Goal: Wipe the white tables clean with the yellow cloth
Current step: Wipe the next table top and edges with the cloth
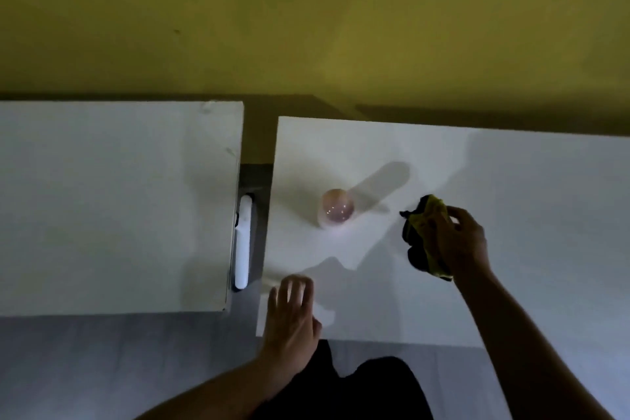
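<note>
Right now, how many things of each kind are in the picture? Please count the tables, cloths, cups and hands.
White tables: 2 (left table, right table)
Yellow cloth: 1
Pink cup: 1
Hands: 2 (left hand, right hand)
Total: 6

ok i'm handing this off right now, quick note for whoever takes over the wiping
Right hand grips the bunched yellow cloth over the right white table.
Left hand is open, fingers resting near that table's front left corner.
A pink cup stands on the right table, left of the cloth.
Left white table is untouched by either hand.
Done: cannot tell how much is wiped.
Left: wipe both tables, including around and under the cup.
</note>
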Demonstrator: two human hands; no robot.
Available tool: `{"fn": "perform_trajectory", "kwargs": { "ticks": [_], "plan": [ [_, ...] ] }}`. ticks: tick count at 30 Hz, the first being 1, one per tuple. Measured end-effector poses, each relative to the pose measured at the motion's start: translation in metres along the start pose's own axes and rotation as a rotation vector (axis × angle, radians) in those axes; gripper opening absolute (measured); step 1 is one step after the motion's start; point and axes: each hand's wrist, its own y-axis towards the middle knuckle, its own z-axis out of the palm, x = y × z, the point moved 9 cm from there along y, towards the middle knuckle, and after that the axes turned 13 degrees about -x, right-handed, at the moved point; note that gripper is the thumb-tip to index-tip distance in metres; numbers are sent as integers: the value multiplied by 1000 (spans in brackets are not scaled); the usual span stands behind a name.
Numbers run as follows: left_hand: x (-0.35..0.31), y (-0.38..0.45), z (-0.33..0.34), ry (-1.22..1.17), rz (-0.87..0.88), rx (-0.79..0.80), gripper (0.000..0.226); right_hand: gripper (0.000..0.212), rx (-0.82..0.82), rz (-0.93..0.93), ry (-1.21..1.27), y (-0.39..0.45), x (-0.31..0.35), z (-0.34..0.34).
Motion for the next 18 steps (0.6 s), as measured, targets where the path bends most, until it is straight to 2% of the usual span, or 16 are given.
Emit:
{"fn": "perform_trajectory", "kwargs": {
  "ticks": [3, 6, 9, 12, 15, 18],
  "plan": [
    [-8, 0, -8, -17, -86, -55, 76, 39, 54, -91, -28, 32, 39, 9],
    [-15, -2, -12, -76, -199, -145, 80, 39, 128, -261, -59, 58, 95, 28],
    [-23, -3, -6, -125, -370, -245, 75, 29, 205, -424, -2, 68, 153, 55],
    [-27, 8, -5, -283, -581, -361, 68, 25, 276, -607, -7, 61, 197, 82],
    [-35, 37, -21, -436, -667, -518, 79, 23, 400, -721, -15, 46, 211, 106],
    [-43, 74, -38, -572, -732, -616, 96, 33, 479, -743, -30, 47, 190, 115]
  ]
}}
